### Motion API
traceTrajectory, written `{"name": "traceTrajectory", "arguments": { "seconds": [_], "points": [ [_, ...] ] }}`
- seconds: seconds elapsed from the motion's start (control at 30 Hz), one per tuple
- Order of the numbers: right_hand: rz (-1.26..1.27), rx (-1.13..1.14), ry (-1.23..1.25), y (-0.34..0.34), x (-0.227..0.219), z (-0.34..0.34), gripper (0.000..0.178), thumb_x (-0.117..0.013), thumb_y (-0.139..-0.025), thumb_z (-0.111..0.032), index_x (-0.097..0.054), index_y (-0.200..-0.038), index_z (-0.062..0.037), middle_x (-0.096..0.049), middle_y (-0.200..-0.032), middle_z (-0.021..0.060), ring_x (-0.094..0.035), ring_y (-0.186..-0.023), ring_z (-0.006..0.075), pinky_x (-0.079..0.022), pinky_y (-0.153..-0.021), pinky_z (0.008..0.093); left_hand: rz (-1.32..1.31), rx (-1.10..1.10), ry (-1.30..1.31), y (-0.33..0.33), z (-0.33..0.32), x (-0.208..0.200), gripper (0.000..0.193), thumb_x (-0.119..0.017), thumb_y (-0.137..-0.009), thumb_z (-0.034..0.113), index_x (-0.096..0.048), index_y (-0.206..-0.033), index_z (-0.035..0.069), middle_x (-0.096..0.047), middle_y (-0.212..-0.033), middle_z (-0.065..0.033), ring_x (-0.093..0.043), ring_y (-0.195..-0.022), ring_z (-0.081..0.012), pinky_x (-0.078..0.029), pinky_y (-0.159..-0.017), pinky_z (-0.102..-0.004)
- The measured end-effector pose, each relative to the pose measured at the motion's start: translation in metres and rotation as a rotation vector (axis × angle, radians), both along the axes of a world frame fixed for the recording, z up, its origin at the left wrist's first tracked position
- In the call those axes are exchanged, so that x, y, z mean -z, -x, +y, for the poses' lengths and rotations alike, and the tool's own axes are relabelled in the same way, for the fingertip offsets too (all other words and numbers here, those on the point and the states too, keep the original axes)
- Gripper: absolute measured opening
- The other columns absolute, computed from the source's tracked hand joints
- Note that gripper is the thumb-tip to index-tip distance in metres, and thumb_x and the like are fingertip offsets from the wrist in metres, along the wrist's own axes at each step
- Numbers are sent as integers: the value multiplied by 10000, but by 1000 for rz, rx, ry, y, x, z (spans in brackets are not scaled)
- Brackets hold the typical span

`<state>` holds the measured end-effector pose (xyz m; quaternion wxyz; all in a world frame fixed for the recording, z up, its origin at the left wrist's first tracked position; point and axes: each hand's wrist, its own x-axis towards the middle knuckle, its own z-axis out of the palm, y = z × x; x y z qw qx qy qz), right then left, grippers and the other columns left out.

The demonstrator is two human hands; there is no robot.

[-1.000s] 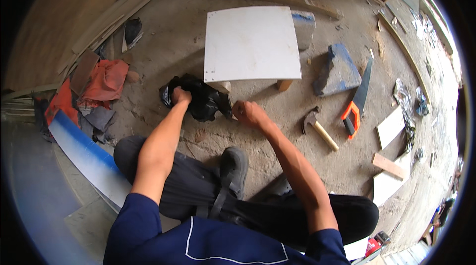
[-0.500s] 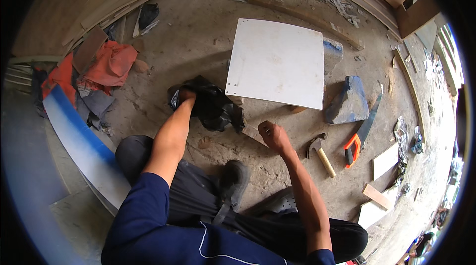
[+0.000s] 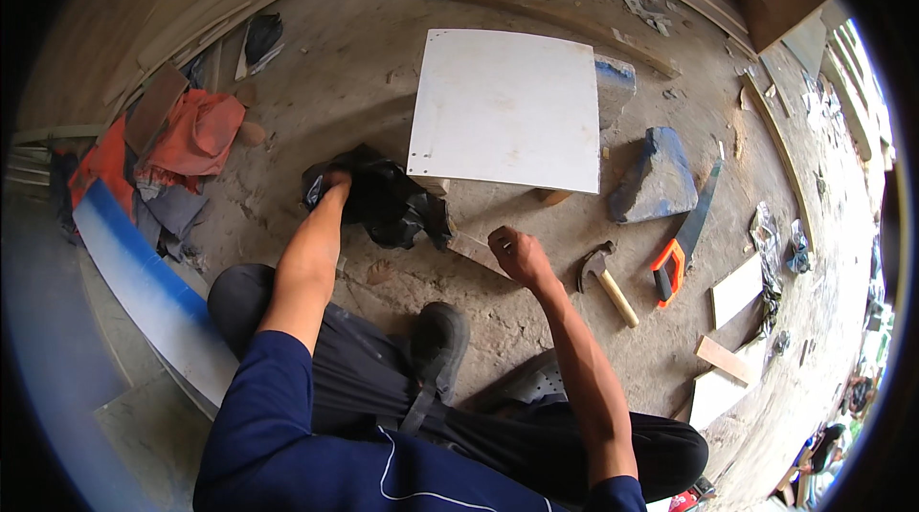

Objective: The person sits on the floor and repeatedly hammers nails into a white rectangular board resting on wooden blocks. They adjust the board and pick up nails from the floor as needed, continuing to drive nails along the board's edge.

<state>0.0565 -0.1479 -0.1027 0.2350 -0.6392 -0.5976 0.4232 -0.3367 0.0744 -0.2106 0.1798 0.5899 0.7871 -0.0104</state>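
My left hand [image 3: 335, 178] reaches into a black plastic bag [image 3: 385, 194] lying on the floor, and its fingers are hidden in the folds. To the right of the bag, my right hand [image 3: 518, 256] is held closed, fingers curled in; whatever may be inside cannot be made out. A thin strip of wood [image 3: 477, 252] lies on the floor close by this hand. Beyond both hands, a white square board [image 3: 507, 110] rests raised on supports, with small dark holes or marks at its left corners.
A claw hammer [image 3: 611, 286] and an orange-handled saw [image 3: 686, 242] lie to the right, beside a blue-and-grey concrete chunk [image 3: 657, 177]. A blue-and-white curved panel [image 3: 148, 268] and red cloth [image 3: 196, 132] are at the left. White offcuts [image 3: 736, 292] lie at the right.
The whole view has shifted a little, so things appear further left and up. My left hand stays in the bag, and my right hand remains closed in nearly the same place.
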Motion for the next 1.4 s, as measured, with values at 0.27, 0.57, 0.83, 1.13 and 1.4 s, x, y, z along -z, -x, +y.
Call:
{"name": "traceTrajectory", "arguments": {
  "seconds": [0.27,0.57,0.83,1.13,1.4],
  "points": [
    [42,38,-79,-3,7,1,153,-572,-894,-164,-669,-975,-77,-706,-919,175,-668,-874,406,-533,-727,456,4,-108,19,-6,-2,-23,281,-629,-826,111,-702,-1078,10,-686,-1143,-148,-670,-994,-277,-525,-780,-430],
    [142,78,-141,1,14,11,183,-568,-889,-179,-667,-964,-44,-687,-917,211,-650,-892,427,-521,-736,456,-236,-362,47,0,9,-43,265,-654,-812,29,-702,-1068,-18,-701,-1100,-137,-691,-935,-259,-542,-725,-434],
    [125,80,-111,-2,7,7,190,-574,-883,-181,-682,-955,-43,-689,-915,207,-665,-886,406,-525,-740,444,419,273,297,-6,12,-23,276,-614,-854,101,-708,-1106,38,-697,-1073,-82,-675,-960,-233,-543,-746,-410],
    [117,67,-44,-2,20,-7,180,-582,-881,-176,-672,-956,-40,-697,-919,197,-676,-872,393,-531,-730,427,361,158,-196,4,-4,4,441,-460,-931,243,-597,-1320,86,-531,-1424,-128,-513,-1307,-277,-423,-1068,-388],
    [124,72,19,-2,18,-8,193,-591,-885,-189,-673,-993,-51,-710,-941,191,-689,-870,382,-542,-749,420,285,135,-124,-9,-5,1,456,-480,-897,222,-594,-1303,47,-511,-1413,-201,-491,-1312,-329,-365,-1108,-380]
  ]
}}
